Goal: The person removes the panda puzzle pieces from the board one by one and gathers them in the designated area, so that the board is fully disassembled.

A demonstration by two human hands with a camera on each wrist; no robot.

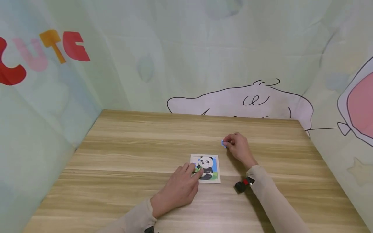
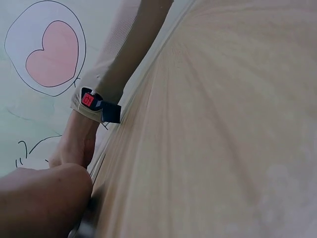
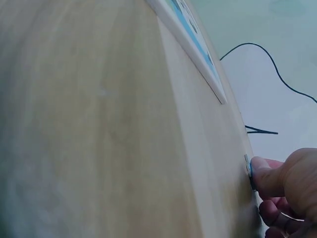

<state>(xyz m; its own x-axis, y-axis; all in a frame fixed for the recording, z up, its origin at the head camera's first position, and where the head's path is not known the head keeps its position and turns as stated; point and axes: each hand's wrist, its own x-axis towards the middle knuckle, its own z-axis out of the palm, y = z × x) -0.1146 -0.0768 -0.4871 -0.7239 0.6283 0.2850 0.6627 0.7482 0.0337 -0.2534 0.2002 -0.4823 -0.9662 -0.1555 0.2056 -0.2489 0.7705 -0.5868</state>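
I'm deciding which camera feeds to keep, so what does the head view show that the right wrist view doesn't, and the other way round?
Only the head view shows the left hand touching the framed panda picture, plus the CUTE lettering and pink balloon on the wall.

Only the right wrist view shows the small blue piece nearly edge-on, and a close look along the picture's frame.

Both show the right hand pinching that piece, at least part of the panda picture, the wooden table and some wall drawing.

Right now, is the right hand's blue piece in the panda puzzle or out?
Out: the right hand pinches the blue piece away from the panda puzzle.
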